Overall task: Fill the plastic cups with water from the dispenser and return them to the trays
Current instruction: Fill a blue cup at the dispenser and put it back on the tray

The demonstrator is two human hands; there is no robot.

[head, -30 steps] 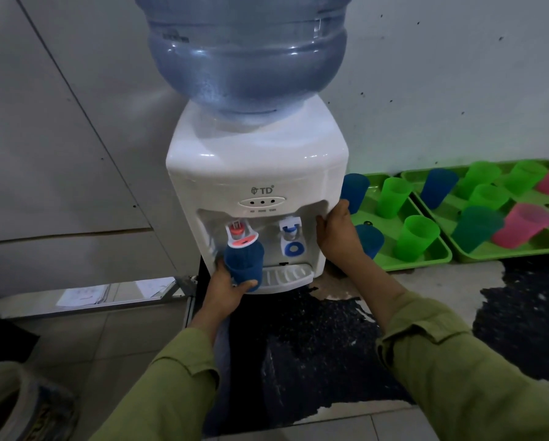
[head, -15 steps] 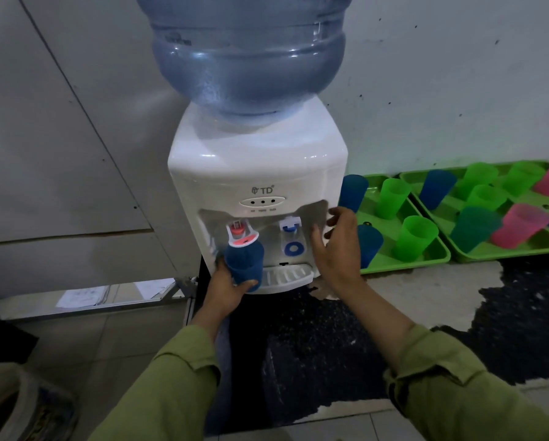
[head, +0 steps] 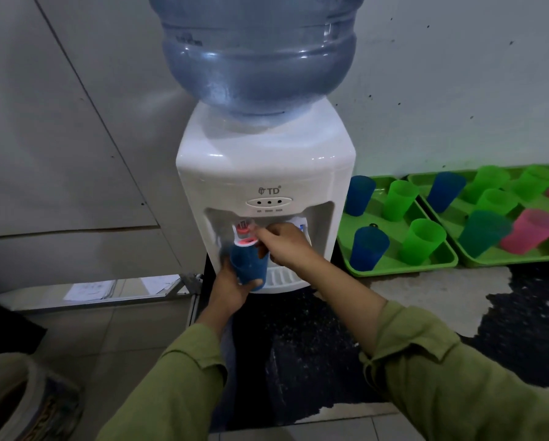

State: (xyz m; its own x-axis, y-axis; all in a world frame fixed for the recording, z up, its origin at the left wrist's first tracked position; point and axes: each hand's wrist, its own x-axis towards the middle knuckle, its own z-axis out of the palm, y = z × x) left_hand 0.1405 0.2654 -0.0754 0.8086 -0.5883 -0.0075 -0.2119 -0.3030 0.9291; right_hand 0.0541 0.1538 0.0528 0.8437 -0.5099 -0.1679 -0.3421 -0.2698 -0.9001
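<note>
The left hand gripped the blue cup, fingers wrapped round its lower body, holding it under the red tap in the dispenser recess. The right hand had its fingers curled on that tap. Two green trays of cups stood to the right.

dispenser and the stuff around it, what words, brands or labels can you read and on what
"TD", beside a small logo: front of the white dispenser.
Captions under its three indicator lights: too small to read.
Sticker on the red tap: blurred, unreadable.
Papers at lower left: print too blurred.
Cups and trays: no text visible.
</note>
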